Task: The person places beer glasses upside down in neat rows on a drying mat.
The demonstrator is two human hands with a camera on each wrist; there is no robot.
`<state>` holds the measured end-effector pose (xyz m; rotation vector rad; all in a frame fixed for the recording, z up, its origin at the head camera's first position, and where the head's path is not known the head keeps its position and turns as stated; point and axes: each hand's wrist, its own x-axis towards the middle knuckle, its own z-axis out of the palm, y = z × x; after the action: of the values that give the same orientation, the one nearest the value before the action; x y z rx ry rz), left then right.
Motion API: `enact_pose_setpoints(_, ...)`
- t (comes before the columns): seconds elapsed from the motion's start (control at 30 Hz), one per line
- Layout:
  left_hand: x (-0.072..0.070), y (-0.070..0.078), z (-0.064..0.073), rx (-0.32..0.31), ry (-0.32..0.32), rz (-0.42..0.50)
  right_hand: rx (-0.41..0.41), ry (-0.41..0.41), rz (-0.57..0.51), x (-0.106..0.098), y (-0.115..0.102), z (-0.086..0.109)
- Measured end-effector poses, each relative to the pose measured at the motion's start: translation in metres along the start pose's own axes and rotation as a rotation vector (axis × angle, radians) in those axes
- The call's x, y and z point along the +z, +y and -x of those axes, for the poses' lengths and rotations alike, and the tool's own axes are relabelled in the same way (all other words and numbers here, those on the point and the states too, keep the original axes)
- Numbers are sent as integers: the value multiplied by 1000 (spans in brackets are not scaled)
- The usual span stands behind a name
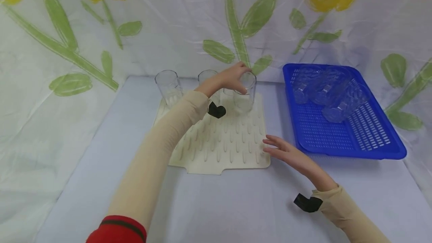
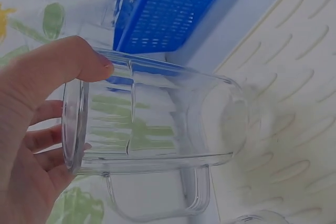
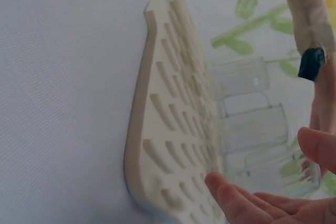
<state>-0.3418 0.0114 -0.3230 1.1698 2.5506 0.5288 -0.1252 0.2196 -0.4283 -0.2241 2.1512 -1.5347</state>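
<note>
My left hand (image 1: 231, 78) reaches over the rim of a clear glass mug (image 1: 244, 98) and grips it there, thumb on one side and fingers on the other. In the left wrist view the mug (image 2: 157, 114) shows its looped handle (image 2: 202, 192), and its base is right at the cream ridged mat (image 2: 294, 93). Beside it on the mat (image 1: 216, 149), along the back, stand two more clear glasses, one at the left (image 1: 168, 85) and one (image 1: 207, 75) partly behind my left wrist. My right hand (image 1: 287, 155), fingers extended and holding nothing, hovers by the mat's right edge.
A blue perforated basket (image 1: 303, 132) stands at the right, with several clear glasses (image 1: 337, 110) lying in its back part. Behind the table (image 1: 236, 205) hangs a white cloth (image 1: 162, 21) with yellow flowers and green leaves.
</note>
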Motion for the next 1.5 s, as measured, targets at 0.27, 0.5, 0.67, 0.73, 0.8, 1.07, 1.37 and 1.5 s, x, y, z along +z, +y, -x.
enact_pose_setpoints(0.27,1,-6,-4,-35,-22,-32,-10,-8,-7,2,1,-2)
enact_pose_setpoints(0.5,10,-5,-12,-73,0,-57,-55,-44,-6,5,1,-4)
enact_pose_setpoints(0.67,13,-6,-16,-88,-1,-15,-47,-47,3,8,-1,-8)
enact_pose_setpoints(0.73,13,-8,-15,-104,-8,-13,-40,-48,4,9,-2,-8)
enact_pose_setpoints(0.8,13,-9,-14,-121,-15,-13,-31,-47,9,9,-3,-7)
enact_pose_setpoints(1.07,13,-8,-16,-164,-40,-22,33,-36,16,13,-4,-7)
enact_pose_setpoints(1.37,8,-8,-18,-216,-68,-43,-127,-172,-24,5,-16,-2)
enact_pose_setpoints(1.5,9,-10,-16,-212,-50,-10,-216,-212,-94,-6,-26,4)
